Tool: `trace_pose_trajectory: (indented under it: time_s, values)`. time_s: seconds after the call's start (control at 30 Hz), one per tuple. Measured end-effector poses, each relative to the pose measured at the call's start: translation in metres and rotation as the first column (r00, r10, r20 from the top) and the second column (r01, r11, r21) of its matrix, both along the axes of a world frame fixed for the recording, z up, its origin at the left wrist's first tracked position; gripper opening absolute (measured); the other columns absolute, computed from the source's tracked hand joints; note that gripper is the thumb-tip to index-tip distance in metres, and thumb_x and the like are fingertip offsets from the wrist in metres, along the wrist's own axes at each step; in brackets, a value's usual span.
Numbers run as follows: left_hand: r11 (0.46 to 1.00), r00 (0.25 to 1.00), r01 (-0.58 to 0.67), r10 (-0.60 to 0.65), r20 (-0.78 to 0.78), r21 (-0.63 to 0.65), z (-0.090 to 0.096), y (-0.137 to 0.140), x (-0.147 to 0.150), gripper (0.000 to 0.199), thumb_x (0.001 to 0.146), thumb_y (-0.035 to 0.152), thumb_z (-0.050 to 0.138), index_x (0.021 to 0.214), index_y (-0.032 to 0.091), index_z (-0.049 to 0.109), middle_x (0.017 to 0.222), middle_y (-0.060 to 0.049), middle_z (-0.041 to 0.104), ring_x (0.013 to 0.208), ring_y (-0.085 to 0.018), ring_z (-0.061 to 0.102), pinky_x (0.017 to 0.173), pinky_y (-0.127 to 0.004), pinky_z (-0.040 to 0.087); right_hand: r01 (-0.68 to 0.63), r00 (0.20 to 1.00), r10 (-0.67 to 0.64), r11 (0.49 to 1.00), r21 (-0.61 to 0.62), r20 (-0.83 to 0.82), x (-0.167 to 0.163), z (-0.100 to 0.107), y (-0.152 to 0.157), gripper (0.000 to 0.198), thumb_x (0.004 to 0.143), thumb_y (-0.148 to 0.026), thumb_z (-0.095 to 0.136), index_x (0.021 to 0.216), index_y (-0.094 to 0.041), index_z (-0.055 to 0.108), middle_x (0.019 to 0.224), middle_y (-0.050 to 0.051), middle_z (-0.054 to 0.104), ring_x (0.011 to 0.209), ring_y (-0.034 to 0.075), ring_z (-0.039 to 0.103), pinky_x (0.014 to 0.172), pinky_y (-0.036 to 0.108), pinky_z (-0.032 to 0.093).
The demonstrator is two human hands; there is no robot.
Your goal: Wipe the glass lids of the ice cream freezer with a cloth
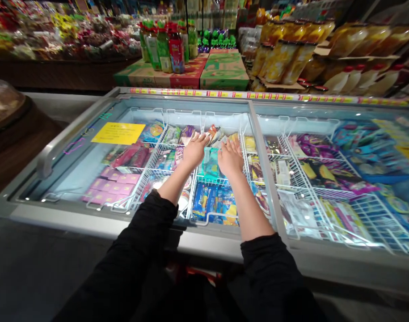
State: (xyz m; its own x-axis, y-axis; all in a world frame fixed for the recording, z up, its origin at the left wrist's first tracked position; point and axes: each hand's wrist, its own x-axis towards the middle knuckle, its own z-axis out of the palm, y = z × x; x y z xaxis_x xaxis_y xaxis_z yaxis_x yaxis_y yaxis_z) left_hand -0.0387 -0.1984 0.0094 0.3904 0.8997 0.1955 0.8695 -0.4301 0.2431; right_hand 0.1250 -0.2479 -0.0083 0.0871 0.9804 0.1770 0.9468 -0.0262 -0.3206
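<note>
Both arms stretch forward over the left half of a chest freezer [211, 243] with a glass top. My left hand [195, 151] has its fingers extended, near small wrapped packs in a wire basket. Beside it, my right hand [231, 157] is palm down with fingers spread, holding nothing. I cannot tell whether the hands rest on the glass or reach beneath it. Between the wrists lie teal packs [210, 162]. Closer to me, blue packs [209, 201] fill another basket. White-lidded tubs [183, 200] are partly hidden by my left forearm.
A yellow note [118, 133] sticks to the glass at left. Pink boxes [112, 185] lie below it. A metal frame bar [266, 165] divides the freezer top. Behind stand drink bottles [164, 49] on cartons [224, 69], and jars [289, 60] at right.
</note>
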Motion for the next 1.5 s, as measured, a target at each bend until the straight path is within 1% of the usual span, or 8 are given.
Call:
trace_pose_trajectory:
  time_s: [0.33,0.5,0.7,0.87,1.0,1.1,1.33,1.5]
  values:
    - [0.994,0.998,0.057,-0.056,0.01,-0.088,0.016,0.038,0.015,0.059,0.108,0.012,0.043,0.164,0.027,0.049,0.174,-0.003,0.041,0.162,-0.031,0.036,0.131,-0.045,0.038,-0.03,0.998,0.031,0.999,-0.027,0.049,0.001,0.006,-0.004,0.06,0.111,-0.028,0.033,0.166,-0.008,0.044,0.175,0.017,0.037,0.165,0.031,0.03,0.135,0.053,0.021]
    - [0.999,1.0,0.011,-0.01,0.013,-0.05,0.009,0.002,0.003,0.064,0.106,0.004,0.036,0.163,0.027,0.051,0.173,-0.004,0.044,0.162,-0.029,0.036,0.131,-0.046,0.039,-0.053,0.998,0.054,0.998,-0.031,0.027,0.006,0.006,-0.003,0.059,0.109,-0.023,0.034,0.165,-0.01,0.045,0.175,0.016,0.038,0.164,0.031,0.031,0.135,0.053,0.023]
    - [0.983,0.983,0.181,-0.181,-0.007,-0.027,-0.002,-0.063,-0.006,0.073,0.099,-0.005,0.034,0.163,0.027,0.051,0.173,0.002,0.042,0.164,-0.026,0.034,0.134,-0.044,0.035,-0.101,0.995,0.101,0.994,-0.03,0.005,0.014,0.005,0.0,0.062,0.103,-0.012,0.035,0.164,-0.009,0.047,0.174,0.017,0.039,0.164,0.03,0.033,0.135,0.053,0.025]
    - [0.98,0.981,0.195,-0.196,-0.009,-0.038,0.004,-0.046,-0.004,0.072,0.101,-0.002,0.036,0.162,0.031,0.051,0.172,0.002,0.044,0.162,-0.024,0.036,0.133,-0.047,0.036,-0.161,0.987,0.161,0.987,-0.015,0.006,0.024,0.003,0.002,0.062,0.103,-0.011,0.035,0.164,-0.007,0.046,0.173,0.016,0.042,0.163,0.029,0.033,0.136,0.052,0.025]
    - [0.998,0.998,0.058,-0.058,-0.006,-0.007,0.006,-0.033,-0.025,0.068,0.101,-0.001,0.039,0.162,0.026,0.052,0.172,-0.002,0.045,0.162,-0.028,0.037,0.131,-0.048,0.039,-0.19,0.982,0.19,0.982,-0.015,0.011,0.035,0.003,-0.005,0.061,0.105,-0.013,0.033,0.164,-0.003,0.044,0.173,0.016,0.041,0.164,0.026,0.032,0.136,0.044,0.025]
    - [1.0,1.0,0.014,-0.014,-0.004,-0.004,0.002,-0.046,-0.04,0.068,0.1,-0.001,0.04,0.162,0.024,0.052,0.172,-0.004,0.045,0.162,-0.031,0.037,0.131,-0.049,0.039,-0.187,0.982,0.187,0.982,0.001,-0.006,0.04,0.005,-0.009,0.061,0.106,-0.014,0.033,0.166,-0.008,0.043,0.173,0.013,0.043,0.163,0.026,0.033,0.136,0.048,0.026]
    - [0.944,0.944,0.329,-0.329,-0.005,-0.024,-0.005,-0.077,-0.016,0.075,0.095,-0.005,0.039,0.16,0.03,0.053,0.172,0.003,0.046,0.164,-0.025,0.033,0.135,-0.049,0.031,-0.194,0.981,0.194,0.981,0.028,-0.019,0.038,0.011,-0.011,0.062,0.104,-0.011,0.034,0.165,-0.011,0.046,0.172,0.012,0.044,0.163,0.026,0.034,0.136,0.049,0.027]
    - [0.952,0.951,0.303,-0.305,-0.05,-0.037,0.007,-0.052,-0.012,0.073,0.097,-0.006,0.039,0.162,0.025,0.051,0.173,-0.002,0.043,0.163,-0.027,0.035,0.133,-0.048,0.035,-0.139,0.99,0.139,0.99,-0.006,-0.035,0.047,0.008,-0.011,0.061,0.104,-0.012,0.035,0.164,-0.004,0.046,0.172,0.016,0.043,0.163,0.027,0.033,0.136,0.048,0.026]
